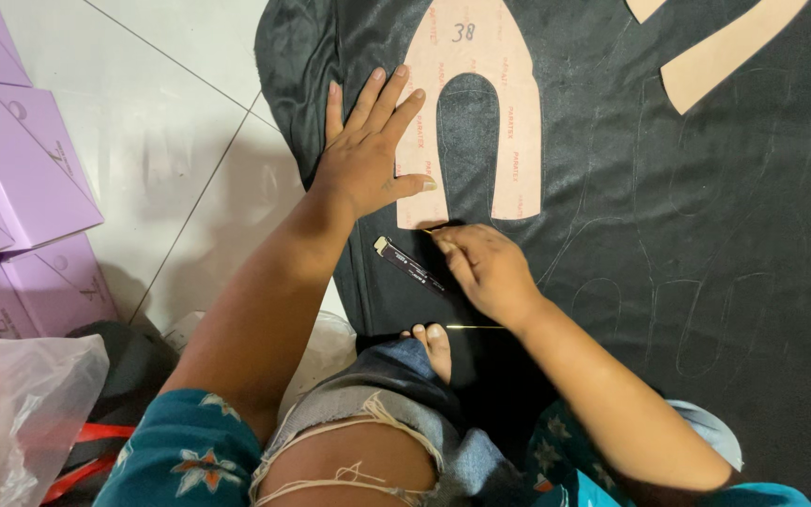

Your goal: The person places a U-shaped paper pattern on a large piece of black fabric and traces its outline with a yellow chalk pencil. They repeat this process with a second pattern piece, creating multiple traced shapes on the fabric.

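Fabric point(706, 235): black sheet spread flat on the tiled floor point(171, 122), its left edge running past my knee; faint traced outlines show across its right half.
Pattern point(481, 103): pinkish U-shaped card template lying on the fabric near its top edge, open end toward me; a handwritten number at its top and small repeated print along both legs.
Left hand point(368, 155): fingers spread, palm pressed flat on the pattern's left leg, which I judge keeps it from sliding.
Right hand point(485, 268): fingertips pinched together on a thin yellow marking stick point(473, 327), tip at the lower end of the pattern's left leg, hugging the card edge.
Pen point(408, 266): dark with a pale cap, lying loose on the fabric between my two hands.
Second pattern piece point(725, 52): same pinkish card, at the fabric's top right corner, well apart.
Boxes point(21, 169): lilac cartons stacked at the floor's left edge, small dark marks on their faces.
Bag point(11, 413): clear plastic, bottom left corner.
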